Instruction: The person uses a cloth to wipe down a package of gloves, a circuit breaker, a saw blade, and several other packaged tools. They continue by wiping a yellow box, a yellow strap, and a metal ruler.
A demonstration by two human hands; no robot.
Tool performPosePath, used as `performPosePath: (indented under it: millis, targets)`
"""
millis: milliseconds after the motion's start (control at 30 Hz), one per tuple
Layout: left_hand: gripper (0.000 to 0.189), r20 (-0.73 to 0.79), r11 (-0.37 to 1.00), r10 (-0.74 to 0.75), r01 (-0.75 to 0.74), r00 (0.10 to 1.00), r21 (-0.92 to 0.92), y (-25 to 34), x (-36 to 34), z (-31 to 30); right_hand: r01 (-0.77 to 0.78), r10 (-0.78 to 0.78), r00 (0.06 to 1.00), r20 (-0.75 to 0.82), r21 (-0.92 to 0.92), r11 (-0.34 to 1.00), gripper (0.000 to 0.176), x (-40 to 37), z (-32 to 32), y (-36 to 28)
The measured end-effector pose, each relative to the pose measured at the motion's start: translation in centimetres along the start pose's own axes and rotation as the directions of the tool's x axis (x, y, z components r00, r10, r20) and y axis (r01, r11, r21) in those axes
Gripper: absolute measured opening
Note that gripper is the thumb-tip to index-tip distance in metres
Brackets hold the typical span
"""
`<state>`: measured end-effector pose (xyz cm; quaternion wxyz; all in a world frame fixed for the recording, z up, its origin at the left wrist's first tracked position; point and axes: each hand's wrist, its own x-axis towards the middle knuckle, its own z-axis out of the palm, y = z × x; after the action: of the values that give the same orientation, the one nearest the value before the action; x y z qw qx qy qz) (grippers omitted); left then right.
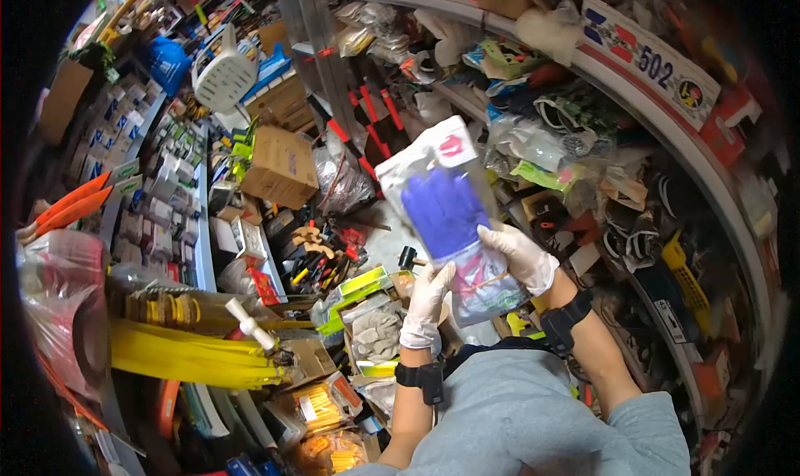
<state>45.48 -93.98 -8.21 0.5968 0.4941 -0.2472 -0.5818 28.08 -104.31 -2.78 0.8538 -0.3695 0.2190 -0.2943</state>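
A clear plastic package of purple gloves [442, 209] is held up in front of my body, its white header with a pink mark tilted toward the upper left. My right hand [522, 258], in a thin white glove, grips the package's right side with the thumb on its front. At the lower left edge, my left hand [427, 305] pinches the package, also in a white glove; its fingers behind are hidden. The package's lower part shows a colourful print. Black bands sit on both my wrists.
A cardboard box [282, 168] and an upside-down white plastic stool [225, 74] stand at left. Long yellow material [192, 353] juts in at lower left. Packed shelves curve along the right, under a sign reading 502 [654, 64]. Red-handled tools [367, 114] lean behind the package.
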Motion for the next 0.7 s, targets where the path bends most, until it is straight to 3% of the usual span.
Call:
performPosePath:
  millis: [33,100,133,167,233,300,367,400,467,500,633,667,700]
  targets:
    - [0.036,0.075,0.993,0.011,-0.002,0.997,-0.115,0.0,0.2,0.3,0.017,-0.017,1.000,-0.010,-0.002,1.000,0.053,0.1,-0.6,0.4]
    - [0.035,0.072,0.987,0.084,-0.073,0.994,-0.141,0.3,-0.1,1.3,0.127,-0.133,0.990,-0.051,-0.105,0.986,0.058,-0.1,-0.5,-0.5]
    - [0.033,0.057,0.980,0.125,-0.114,0.991,-0.162,0.5,-0.3,1.8,0.226,-0.256,0.961,-0.102,-0.240,0.944,0.056,0.3,-1.2,-1.2]
    - [0.034,0.071,0.980,0.105,-0.091,0.992,-0.176,0.2,-0.3,1.4,0.180,-0.226,0.947,-0.228,-0.205,0.962,0.051,-0.8,-2.2,-2.5]
    - [0.033,0.047,0.984,0.067,-0.058,0.997,-0.169,0.9,-0.8,1.9,0.175,-0.381,0.799,-0.465,-0.425,0.888,0.038,-2.0,-3.2,-5.3]
    - [0.033,0.076,0.983,0.056,-0.042,0.996,-0.181,0.3,-0.6,1.5,0.248,-0.573,0.574,-0.585,-0.543,0.802,0.029,-2.9,-5.1,-7.0]
    - [0.034,0.050,0.979,0.073,-0.062,0.996,-0.194,0.7,-1.0,2.1,0.366,-0.575,0.439,-0.691,-0.447,0.816,0.026,-3.6,-7.5,-8.1]
    - [0.035,0.045,0.981,0.075,-0.065,0.996,-0.185,0.7,-1.3,2.1,0.368,-0.577,0.431,-0.693,-0.449,0.814,0.026,-3.9,-8.1,-8.1]
    - [0.035,0.068,0.984,0.065,-0.052,0.996,-0.172,-0.3,-0.9,1.5,0.367,-0.608,0.311,-0.731,-0.497,0.786,0.029,-4.2,-8.9,-8.1]
    - [0.036,0.082,0.986,0.057,-0.043,0.995,-0.160,-0.2,-0.8,1.6,0.372,-0.642,0.358,-0.677,-0.527,0.764,0.029,-4.5,-8.5,-7.7]
    - [0.037,0.099,0.979,0.110,-0.090,0.989,-0.185,1.1,-1.2,3.6,0.193,-0.507,0.668,-0.545,-0.531,0.825,0.033,-5.0,-5.5,-4.6]
    - [0.037,0.103,0.979,0.108,-0.087,0.989,-0.184,1.4,-1.1,3.9,0.329,-0.497,0.775,-0.390,-0.422,0.845,0.036,-5.2,-5.6,-3.1]
    - [0.035,0.130,0.982,0.112,-0.090,0.985,-0.164,1.6,-1.0,4.2,0.260,-0.413,0.851,-0.324,-0.423,0.868,0.042,-5.8,-4.1,-2.6]
